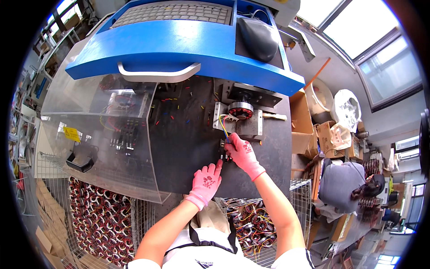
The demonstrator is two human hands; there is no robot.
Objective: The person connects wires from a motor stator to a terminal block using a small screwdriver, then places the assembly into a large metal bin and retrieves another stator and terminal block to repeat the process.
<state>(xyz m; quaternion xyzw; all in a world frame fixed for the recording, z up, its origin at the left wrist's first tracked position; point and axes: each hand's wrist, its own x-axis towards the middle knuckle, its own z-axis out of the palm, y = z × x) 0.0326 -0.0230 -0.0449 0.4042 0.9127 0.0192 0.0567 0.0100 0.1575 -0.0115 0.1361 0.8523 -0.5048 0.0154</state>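
My right hand (242, 154), in a pink glove, pinches the ends of thin coloured wires (225, 123) just above a small black terminal clip block (222, 151) on the dark worktop. These yellow, blue and red wires run up to a round motor stator (241, 110) with red windings, mounted on a metal fixture (254, 127). My left hand (207, 184), also gloved in pink, lies on the worktop with nothing visible in it. Its index finger stretches to the lower edge of the clip block. The fingertips of my right hand partly cover the wire ends and the block.
A clear plastic cover (103, 148) stands at the left. Above the worktop juts a blue keyboard drawer (179, 42) with a white handle. Wire baskets of stators (101, 210) sit below. Cardboard boxes (301, 123) and a seated person (342, 184) are at the right.
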